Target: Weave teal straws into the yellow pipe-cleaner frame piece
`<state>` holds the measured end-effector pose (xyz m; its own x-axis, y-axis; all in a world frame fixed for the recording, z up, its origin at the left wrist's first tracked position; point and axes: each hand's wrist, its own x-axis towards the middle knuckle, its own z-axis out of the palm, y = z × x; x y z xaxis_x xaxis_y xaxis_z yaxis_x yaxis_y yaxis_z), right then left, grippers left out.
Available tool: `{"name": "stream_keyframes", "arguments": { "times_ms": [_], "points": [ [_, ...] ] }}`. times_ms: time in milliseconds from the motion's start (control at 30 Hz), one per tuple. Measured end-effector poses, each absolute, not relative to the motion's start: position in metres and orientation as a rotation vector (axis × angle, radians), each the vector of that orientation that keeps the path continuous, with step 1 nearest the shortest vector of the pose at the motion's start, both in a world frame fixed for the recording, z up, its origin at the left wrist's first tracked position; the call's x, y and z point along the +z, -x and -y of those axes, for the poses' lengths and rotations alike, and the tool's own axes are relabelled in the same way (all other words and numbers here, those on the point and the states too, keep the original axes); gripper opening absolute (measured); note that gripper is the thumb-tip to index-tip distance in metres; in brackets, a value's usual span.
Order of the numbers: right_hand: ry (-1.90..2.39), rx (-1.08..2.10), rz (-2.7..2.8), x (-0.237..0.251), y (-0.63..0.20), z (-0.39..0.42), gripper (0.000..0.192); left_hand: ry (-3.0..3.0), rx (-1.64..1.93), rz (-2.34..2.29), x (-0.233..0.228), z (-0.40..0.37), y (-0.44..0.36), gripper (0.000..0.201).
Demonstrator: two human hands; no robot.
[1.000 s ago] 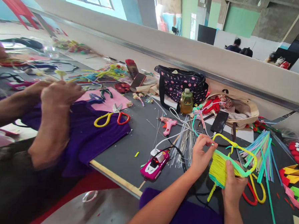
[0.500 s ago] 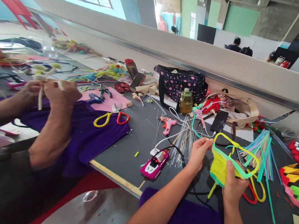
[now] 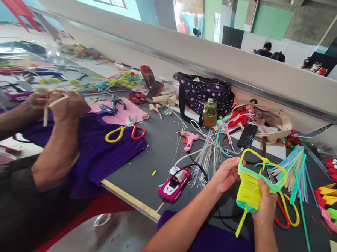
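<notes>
Yellow and teal pipe cleaners form a fuzzy woven piece with a teal rim, a yellow loop above it and a twisted yellow stem pointing down. My right hand grips its right side, thumb over the front. At the upper left corner, my left hand is closed with its fingertips at the teal rim; the exact pinch is partly hidden. Just behind the right hand lie scissors with red and yellow handles. A bundle of pastel pipe cleaners fans out beyond them.
A magenta power strip with cords, thin wires and a pink glue gun are left of my hands. Behind stand a bottle, a phone and a dotted bag. At left, a co-worker's hands hold a pale stem.
The woven piece has tilted more upright, its twisted stem now pointing lower. My right hand has shifted slightly, and my left hand has moved a little right, closer against the rim.
</notes>
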<state>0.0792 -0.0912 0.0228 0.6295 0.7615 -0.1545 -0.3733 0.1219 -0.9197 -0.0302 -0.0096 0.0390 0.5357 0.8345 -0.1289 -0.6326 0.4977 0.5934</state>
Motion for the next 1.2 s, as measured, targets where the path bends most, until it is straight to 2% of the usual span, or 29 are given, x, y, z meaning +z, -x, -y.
{"name": "stream_keyframes", "arguments": {
  "times_ms": [133, 267, 433, 700, 1200],
  "points": [
    [1.174, 0.834, 0.383, 0.022, -0.078, 0.091, 0.034, -0.485, 0.871, -0.420, 0.036, 0.009, 0.030, 0.031],
    [1.193, 0.739, 0.349, 0.019, -0.076, 0.091, 0.036, -0.525, 1.030, -0.564, 0.031, 0.007, 0.025, 0.032],
    [1.251, 0.585, 0.430, 0.012, -0.075, 0.090, 0.035, -0.806, 1.345, -0.783, 0.032, 0.010, 0.023, 0.026],
    [1.363, 0.313, 0.736, 0.013, -0.078, 0.093, 0.031, -1.271, 1.505, -0.978, 0.033, 0.015, 0.024, 0.016],
    [1.331, 0.343, 0.746, 0.008, -0.076, 0.093, 0.031, -0.759, 1.147, -0.792, 0.034, 0.007, 0.027, 0.032]
  ]
}}
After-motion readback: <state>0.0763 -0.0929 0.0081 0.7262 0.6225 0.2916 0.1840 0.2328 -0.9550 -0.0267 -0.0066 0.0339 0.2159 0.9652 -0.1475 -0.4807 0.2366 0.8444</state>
